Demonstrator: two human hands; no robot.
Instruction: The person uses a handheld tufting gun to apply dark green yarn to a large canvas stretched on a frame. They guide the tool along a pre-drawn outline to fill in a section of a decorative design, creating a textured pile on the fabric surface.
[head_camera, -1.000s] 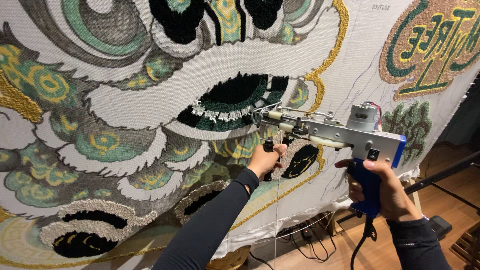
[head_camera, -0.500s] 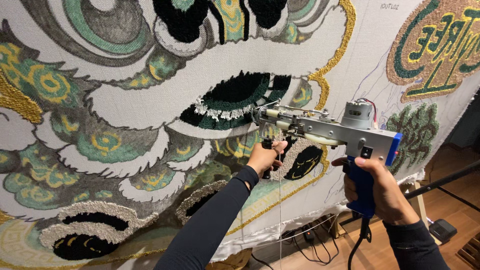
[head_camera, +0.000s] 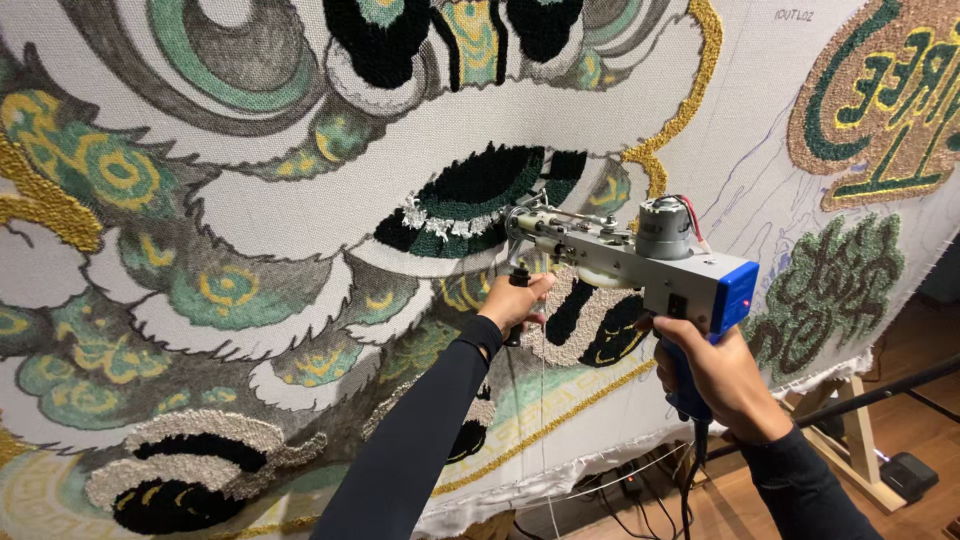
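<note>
Tufting gun (head_camera: 640, 262) is held against the stretched rug cloth (head_camera: 300, 220), its needle end touching a black tufted patch (head_camera: 480, 190). Its blue rear handle is gripped firmly by the right hand (head_camera: 722, 380), while the front handle is clasped by the left hand (head_camera: 512, 303).

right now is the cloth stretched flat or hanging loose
Stretched flat: the cloth lies smooth across the view with no folds behind the tufting gun. Only its bottom edge hangs loose. What holds it taut is out of view.
</note>
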